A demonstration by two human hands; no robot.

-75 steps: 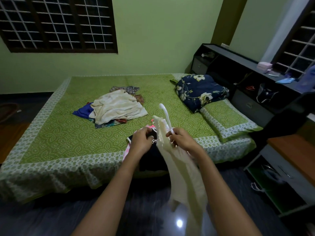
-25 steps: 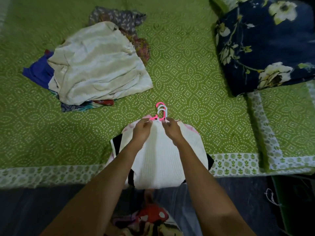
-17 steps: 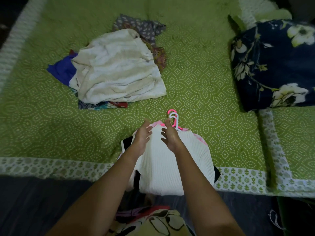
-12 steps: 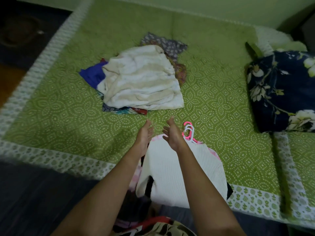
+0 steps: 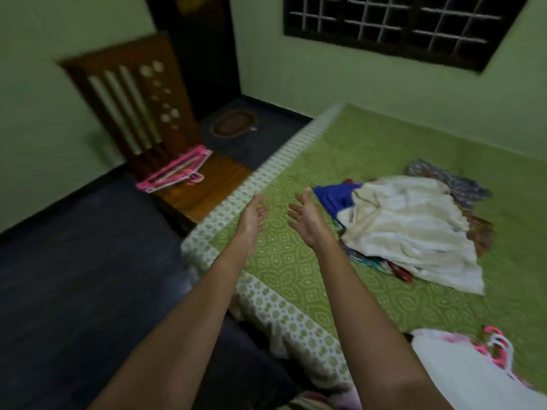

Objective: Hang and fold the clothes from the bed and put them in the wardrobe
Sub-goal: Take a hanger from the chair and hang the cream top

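Note:
Both my arms reach out over the green patterned bed. My left hand and my right hand are empty, fingers relaxed and spread, above the bed's left corner. A heap of loose clothes lies right of my right hand, with a cream cloth on top and a blue garment poking out. A white top on pink and white hangers lies at the bed's near edge, bottom right. A bundle of pink hangers rests on a wooden stand beyond the bed's left side.
A brown wooden panel leans against the green wall at the left. Dark floor runs along the left of the bed. A barred window is in the far wall. A brown oval mat lies by the dark doorway.
I have let go of the hung white top, which now lies on the bed's edge. My view has swung left and up, and both empty hands have moved toward the bed's left corner.

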